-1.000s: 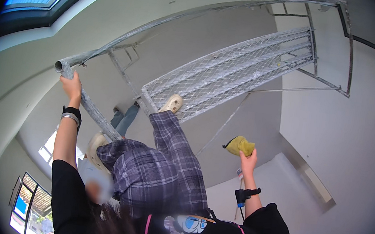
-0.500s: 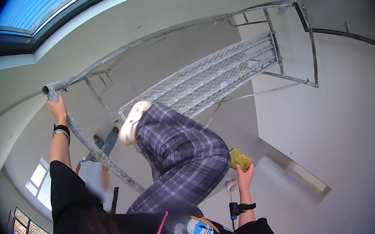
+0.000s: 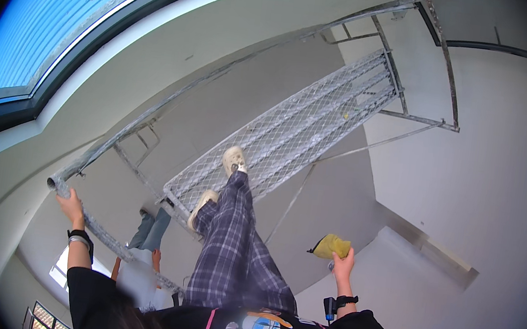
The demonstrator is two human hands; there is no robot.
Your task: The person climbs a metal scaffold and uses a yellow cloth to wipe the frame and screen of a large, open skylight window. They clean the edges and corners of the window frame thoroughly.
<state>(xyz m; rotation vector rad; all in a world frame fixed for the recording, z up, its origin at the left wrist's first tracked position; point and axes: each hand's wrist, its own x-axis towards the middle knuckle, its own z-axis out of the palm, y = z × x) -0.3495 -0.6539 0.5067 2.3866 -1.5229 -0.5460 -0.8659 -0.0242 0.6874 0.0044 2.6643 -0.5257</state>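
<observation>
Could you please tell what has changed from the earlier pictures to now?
Both shoes are now at the mesh platform, one over the mesh and one at its near end; a second ago one was off to its lower left. The plaid legs, bent half a second ago, are straighter. Unchanged: the left hand grips the scaffold pipe, the right hand the yellow cloth.

Rough, dull metal here on the scaffold tube [image 3: 103, 235], crusted with pale splashes; ridged, mesh-patterned metal across the platform [image 3: 298, 126]! Now the yellow cloth [image 3: 328, 245], matt and crumpled; soft fabric trousers [image 3: 225, 245], smooth plastic-looking shoes [image 3: 234, 158], a smooth matt wall [image 3: 474, 164].
</observation>
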